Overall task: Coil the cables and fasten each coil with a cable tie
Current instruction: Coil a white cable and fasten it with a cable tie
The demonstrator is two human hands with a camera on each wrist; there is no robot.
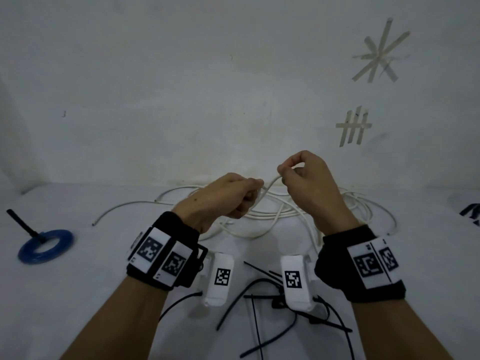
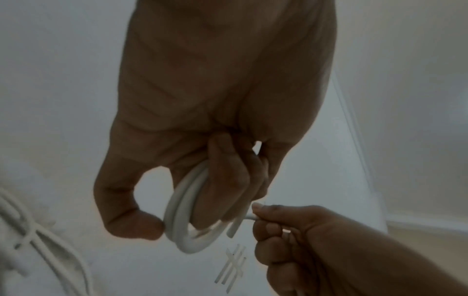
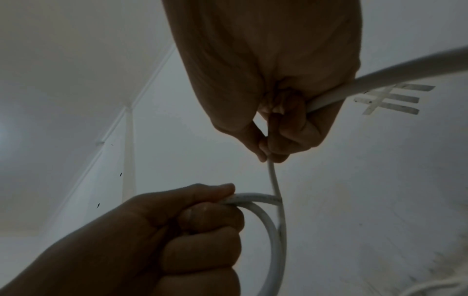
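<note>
Head view: white table surface (image 1: 78, 294) against a scuffed white wall (image 1: 181, 87) with two tape marks, a star shape (image 1: 379, 51) up high and a hash shape (image 1: 353, 126) below it. No containers anywhere. Blue cable coil (image 1: 46, 246) far left on the table, already fastened with a black tie whose tail sticks up-left. Loose white cable (image 1: 272, 211) sprawled in a messy pile at the back by the wall, behind both hands. Bunch of black cable ties (image 1: 262, 302) scattered near the front edge between the forearms. Left hand (image 1: 226, 196) fingers curled around a small loop of white cable, raised off the table; right hand (image 1: 306, 175) a bit higher, pinching the same cable just beside the left hand. Both wrists wear black bands with printed marker tags. Left wrist view: left hand (image 2: 202, 140) grasping a small two-turn loop of white cable (image 2: 187, 220) between thumb and curled fingers; right hand (image 2: 316, 240) pinches the strand leaving the loop; hash tape mark (image 2: 231, 266) on the wall behind. Right wrist view: right hand (image 3: 276, 100) thumb and fingers pinching the cable (image 3: 276, 186), which runs down to the left hand (image 3: 177, 230), clenched on the loop; room corner and hash tape mark (image 3: 390, 98) behind.
</note>
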